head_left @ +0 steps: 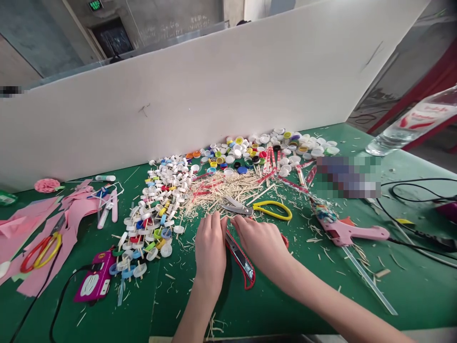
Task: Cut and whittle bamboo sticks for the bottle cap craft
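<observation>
My left hand (210, 243) and my right hand (259, 240) meet near the middle of the green table. The fingers of both are closed and pointed away from me, their tips almost touching at a tiny pale piece that is too small to name. Between and below the hands lies a red and black box cutter (241, 259). Yellow-handled scissors (273, 209) rest just beyond my right hand, their blades pointing left. Past the fingertips spreads a pile of thin wooden sticks (228, 188). A red handle partly shows behind my right hand.
Bottle caps on sticks (153, 224) crowd the left; loose caps (235, 152) line the white partition (214, 95). A pink glue gun (350, 232), cables and a water bottle (410, 121) are right. Pink paper (78, 205), more scissors (42, 252) and a purple box (95, 278) are left.
</observation>
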The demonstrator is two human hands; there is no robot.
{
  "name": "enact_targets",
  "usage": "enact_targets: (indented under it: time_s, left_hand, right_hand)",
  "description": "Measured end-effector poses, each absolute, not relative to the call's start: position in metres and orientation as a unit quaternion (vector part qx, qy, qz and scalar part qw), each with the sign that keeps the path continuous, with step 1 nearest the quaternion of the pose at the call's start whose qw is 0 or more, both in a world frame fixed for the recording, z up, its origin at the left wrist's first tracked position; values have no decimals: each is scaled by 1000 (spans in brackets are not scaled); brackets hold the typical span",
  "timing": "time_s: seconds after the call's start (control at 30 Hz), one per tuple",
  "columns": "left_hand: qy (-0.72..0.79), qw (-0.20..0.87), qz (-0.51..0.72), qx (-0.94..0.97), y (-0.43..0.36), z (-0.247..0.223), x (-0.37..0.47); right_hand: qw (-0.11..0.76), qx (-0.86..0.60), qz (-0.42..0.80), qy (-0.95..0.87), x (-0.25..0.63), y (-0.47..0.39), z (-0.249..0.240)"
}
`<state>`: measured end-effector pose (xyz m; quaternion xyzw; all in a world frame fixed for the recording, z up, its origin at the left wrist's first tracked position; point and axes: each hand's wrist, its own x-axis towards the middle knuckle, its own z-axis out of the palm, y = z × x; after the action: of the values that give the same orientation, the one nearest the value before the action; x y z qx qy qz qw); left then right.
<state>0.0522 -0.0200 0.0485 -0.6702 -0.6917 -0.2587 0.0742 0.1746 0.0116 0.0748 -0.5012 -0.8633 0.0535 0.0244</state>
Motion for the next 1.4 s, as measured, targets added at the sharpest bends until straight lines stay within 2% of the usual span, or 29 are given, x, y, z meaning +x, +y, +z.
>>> enact_targets:
  time_s: [0.2,0.4,0.57,0.7,0.87,1.03,1.23,1.4]
  left_hand:
    - [-659,65,-259,-703,-22,52,41]
    - [-542,68,-224,-807,-24,64,-16]
    - [-563,19,-269,-781,-25,67,-32]
    - [-565,-33,-294,-770,-26,65,-13]
    - [-546,-57,-270,-791,-27,68,0]
    - [-502,4,-255,-827,-25,68,2]
    - [-468,41,-265,-842,-23,66,11]
    - [-462,52,-276,-841,-21,61,21]
  right_hand:
    - [55,-452,51,-889,187,23,73]
    - [74,-257,97,-959,226,51,82]
    - [59,-282,70,-955,233,52,78]
    - [147,-311,43,-938,216,41,71]
    - [209,-288,230,-906,196,30,82]
    - [173,-322,382,-849,188,28,89]
    - [131,-284,472,-824,196,36,86]
    - [117,-275,474,-828,205,41,81]
